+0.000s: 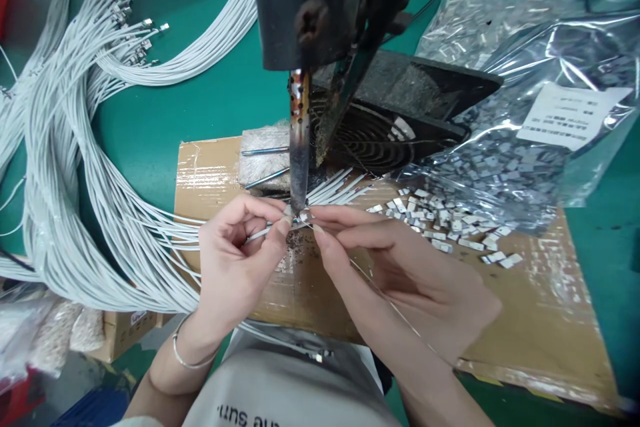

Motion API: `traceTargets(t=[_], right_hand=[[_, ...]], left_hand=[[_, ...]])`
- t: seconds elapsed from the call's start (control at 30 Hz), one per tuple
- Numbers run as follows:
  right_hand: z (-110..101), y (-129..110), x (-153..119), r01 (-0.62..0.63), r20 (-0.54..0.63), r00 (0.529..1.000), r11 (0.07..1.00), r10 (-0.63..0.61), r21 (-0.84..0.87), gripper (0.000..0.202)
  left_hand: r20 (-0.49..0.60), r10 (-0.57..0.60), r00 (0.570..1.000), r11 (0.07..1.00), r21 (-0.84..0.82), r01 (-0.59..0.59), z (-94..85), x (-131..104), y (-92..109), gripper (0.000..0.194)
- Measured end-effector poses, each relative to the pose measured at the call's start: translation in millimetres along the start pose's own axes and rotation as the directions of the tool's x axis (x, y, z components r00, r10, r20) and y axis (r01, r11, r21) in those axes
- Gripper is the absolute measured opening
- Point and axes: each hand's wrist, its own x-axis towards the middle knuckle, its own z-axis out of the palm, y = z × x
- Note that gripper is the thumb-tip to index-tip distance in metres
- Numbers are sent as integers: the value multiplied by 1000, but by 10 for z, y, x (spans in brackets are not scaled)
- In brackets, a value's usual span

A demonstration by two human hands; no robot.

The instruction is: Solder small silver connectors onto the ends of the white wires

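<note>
Under the tip of a mounted soldering iron (300, 147), my left hand (245, 250) pinches a white cable (257, 235) near its end. My right hand (390, 260) is closed at the same spot, thumb and fingers around a thin solder wire (395, 307) that trails back over the palm toward the wrist. A tiny pale part (304, 216) sits between the fingertips of both hands, touching or nearly touching the iron's tip. Just behind the hands, several white cable ends (340, 190) lie side by side on the cardboard (525, 320).
Small flat metal-and-white pieces (455, 227) are scattered at the right, spilling from a clear plastic bag (595, 167). A black round fan (375, 137) stands behind the iron. Large bundles of white cables (55, 167) cover the left side of the green mat (210, 107).
</note>
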Motion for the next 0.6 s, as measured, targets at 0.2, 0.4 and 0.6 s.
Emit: traceTargets(t=[0.2, 0.4, 0.6], right_hand=[[11, 5, 0, 5, 5, 1000, 1000, -5, 26, 25], [4, 24, -17, -9, 12, 1000, 1000, 9, 1, 23], [10, 25, -44, -24, 15, 1000, 1000, 23, 17, 20]], left_hand=[[-4, -7, 1000, 1000, 21, 7, -30, -18, -15, 16], [17, -11, 1000, 1000, 5, 11, -35, -9, -37, 14], [23, -31, 999, 999, 7, 31, -27, -22, -55, 14]])
